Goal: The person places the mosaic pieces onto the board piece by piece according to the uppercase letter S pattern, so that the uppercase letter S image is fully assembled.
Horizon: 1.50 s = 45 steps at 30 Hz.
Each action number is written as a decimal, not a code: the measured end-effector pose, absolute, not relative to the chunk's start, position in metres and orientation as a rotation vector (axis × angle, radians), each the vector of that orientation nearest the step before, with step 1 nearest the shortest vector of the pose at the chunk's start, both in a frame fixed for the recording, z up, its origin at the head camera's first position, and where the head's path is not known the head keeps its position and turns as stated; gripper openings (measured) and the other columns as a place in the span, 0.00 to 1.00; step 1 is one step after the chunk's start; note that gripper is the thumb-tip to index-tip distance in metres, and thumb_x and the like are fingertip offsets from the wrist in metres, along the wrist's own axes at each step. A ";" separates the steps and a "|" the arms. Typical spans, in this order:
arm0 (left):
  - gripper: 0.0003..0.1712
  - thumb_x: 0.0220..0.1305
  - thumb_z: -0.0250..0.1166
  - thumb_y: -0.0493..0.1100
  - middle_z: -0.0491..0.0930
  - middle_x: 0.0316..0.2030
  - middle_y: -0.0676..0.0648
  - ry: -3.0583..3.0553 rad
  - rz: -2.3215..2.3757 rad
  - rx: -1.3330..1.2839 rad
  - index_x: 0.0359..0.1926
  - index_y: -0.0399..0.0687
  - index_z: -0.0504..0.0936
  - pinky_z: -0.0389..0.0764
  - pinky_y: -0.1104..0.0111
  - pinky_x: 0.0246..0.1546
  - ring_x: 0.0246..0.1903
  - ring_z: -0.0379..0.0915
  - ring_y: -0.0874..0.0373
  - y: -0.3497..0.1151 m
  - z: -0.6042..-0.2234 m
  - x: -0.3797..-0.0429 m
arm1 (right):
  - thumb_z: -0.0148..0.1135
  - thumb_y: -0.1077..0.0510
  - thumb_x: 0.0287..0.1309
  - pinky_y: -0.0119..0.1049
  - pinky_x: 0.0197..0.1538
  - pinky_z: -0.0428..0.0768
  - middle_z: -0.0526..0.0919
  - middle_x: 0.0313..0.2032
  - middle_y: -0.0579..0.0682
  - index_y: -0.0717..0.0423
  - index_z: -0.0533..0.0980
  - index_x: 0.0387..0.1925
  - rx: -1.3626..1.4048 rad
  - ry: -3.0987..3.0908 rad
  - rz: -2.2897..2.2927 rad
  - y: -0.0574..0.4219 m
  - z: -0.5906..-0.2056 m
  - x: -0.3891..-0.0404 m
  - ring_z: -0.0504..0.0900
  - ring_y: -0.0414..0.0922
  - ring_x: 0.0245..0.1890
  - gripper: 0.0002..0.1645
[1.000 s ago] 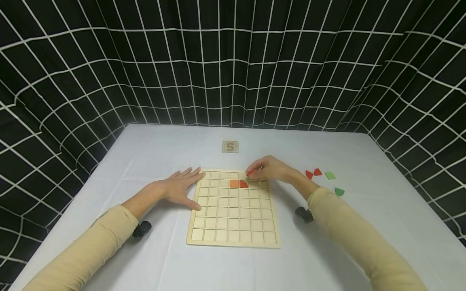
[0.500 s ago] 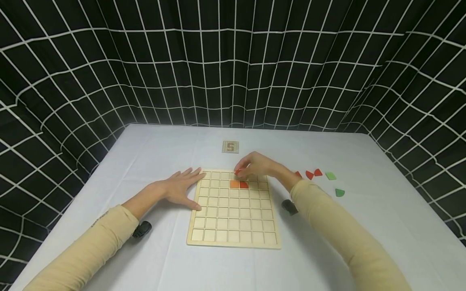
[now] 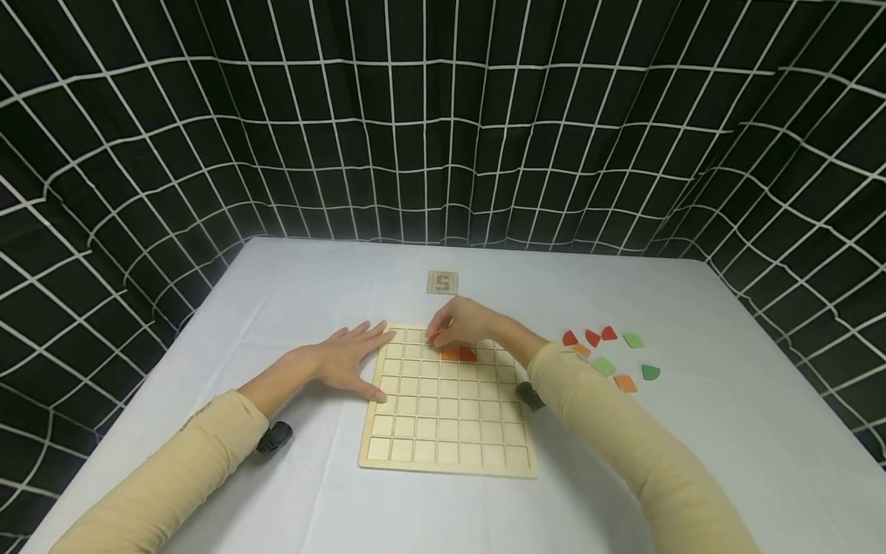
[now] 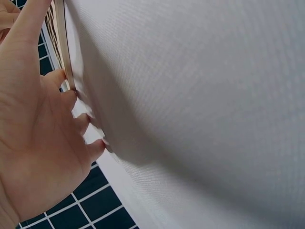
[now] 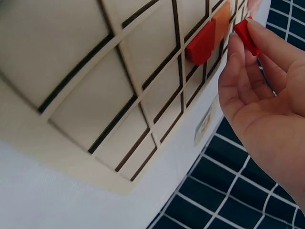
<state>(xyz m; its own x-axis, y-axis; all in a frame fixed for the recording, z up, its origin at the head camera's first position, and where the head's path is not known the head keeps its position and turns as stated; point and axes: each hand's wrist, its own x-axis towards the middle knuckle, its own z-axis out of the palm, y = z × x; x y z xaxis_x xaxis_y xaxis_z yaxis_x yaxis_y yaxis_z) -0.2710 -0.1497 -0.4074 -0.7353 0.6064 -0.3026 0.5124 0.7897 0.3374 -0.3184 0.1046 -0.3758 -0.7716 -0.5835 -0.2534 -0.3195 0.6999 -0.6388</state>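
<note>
A pale wooden grid board [image 3: 443,431] lies on the white table. My left hand [image 3: 342,362] rests at its left edge, fingers and thumb spread; in the left wrist view the fingertips [image 4: 97,149] meet the cloth and the board's side. My right hand [image 3: 467,319] pinches a small red tile [image 5: 247,37] between thumb and fingers, over the upper rows. An orange square tile [image 3: 450,352] sits in a cell of the second row, right of that held tile. Beside it, a red tile with one rounded corner [image 3: 467,354] fills another cell.
Right of the board lie loose tiles: several red [image 3: 593,337], light green [image 3: 633,340], dark green [image 3: 651,372] and orange [image 3: 625,383]. A small patterned card [image 3: 443,282] lies behind the board. A black gridded curtain [image 3: 443,123] surrounds the table's back and sides.
My right hand has moved left across the top of the board with the red tile pinched. My left hand stays at the board's edge. More loose tiles show as the right arm shifts.
</note>
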 end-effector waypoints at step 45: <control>0.65 0.47 0.64 0.75 0.37 0.74 0.42 2.593 0.315 0.862 0.75 0.47 0.45 0.37 0.45 0.67 0.71 0.31 0.41 -0.150 -0.408 -0.270 | 0.63 0.75 0.53 0.32 0.44 0.79 0.83 0.35 0.50 0.63 0.80 0.45 -0.712 2.288 -1.039 0.106 -0.391 -0.315 0.80 0.43 0.37 0.17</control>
